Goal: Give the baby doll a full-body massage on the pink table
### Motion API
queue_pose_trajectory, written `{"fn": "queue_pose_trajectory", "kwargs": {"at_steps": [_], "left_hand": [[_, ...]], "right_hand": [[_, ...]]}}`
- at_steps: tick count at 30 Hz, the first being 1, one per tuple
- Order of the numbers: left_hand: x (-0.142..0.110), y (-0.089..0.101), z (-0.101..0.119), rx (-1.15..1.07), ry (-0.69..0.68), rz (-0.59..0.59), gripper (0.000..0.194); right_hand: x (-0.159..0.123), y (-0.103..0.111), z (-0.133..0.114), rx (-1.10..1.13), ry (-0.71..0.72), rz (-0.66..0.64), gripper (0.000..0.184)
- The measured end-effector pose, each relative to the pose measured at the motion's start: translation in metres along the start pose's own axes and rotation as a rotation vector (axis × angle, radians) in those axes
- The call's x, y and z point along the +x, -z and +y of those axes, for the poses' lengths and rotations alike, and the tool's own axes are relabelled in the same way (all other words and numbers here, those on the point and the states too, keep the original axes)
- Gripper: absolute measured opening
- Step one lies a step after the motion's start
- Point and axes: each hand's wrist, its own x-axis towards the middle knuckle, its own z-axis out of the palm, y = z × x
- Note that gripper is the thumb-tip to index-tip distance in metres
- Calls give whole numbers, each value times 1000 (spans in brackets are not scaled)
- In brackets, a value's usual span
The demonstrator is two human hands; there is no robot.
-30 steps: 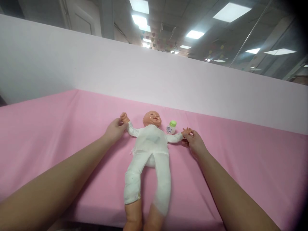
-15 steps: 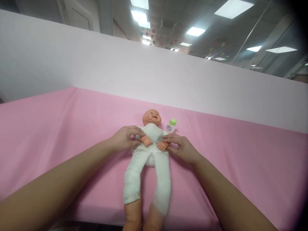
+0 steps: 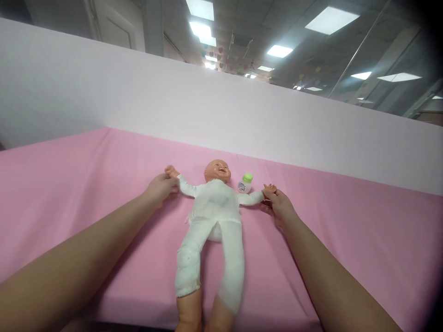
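A baby doll [image 3: 216, 200] with a white cloth body lies on its back, its head toward the wall and both arms stretched out sideways. My left hand [image 3: 161, 189] is closed around the doll's arm near the wrist, on the left side of the picture. On the other side, my right hand [image 3: 279, 205] grips the doll's other arm by the wrist, the doll's small fingers showing above mine. A small clear bottle [image 3: 244, 185] with a green cap lies between the doll's head and its outstretched right-side arm.
Pink cloth [image 3: 131, 166] covers the padded surface under the doll. A white wall panel [image 3: 194, 106] rises behind it, with glass above. The surface's near edge runs below the doll's legs.
Both my hands have moved outward and slightly up, drawing the doll's arms from over its belly out to the sides. The bottle and the doll's body have stayed in place.
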Motion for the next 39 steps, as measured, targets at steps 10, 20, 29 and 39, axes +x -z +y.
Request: {"fn": "queue_pose_trajectory", "kwargs": {"at_steps": [10, 20, 29, 39], "left_hand": [[-12, -1, -1, 246, -218, -123, 43], [-57, -33, 3, 837, -873, -403, 43], [-52, -34, -2, 906, -891, -383, 42], [10, -2, -17, 181, -134, 43, 42]], "right_hand": [[-2, 4, -1, -128, 8, -124, 52], [-51, -53, -8, -709, 663, -210, 39], [-51, -61, 1, -859, 768, -272, 49], [-2, -13, 4, -231, 214, 45, 68]]}}
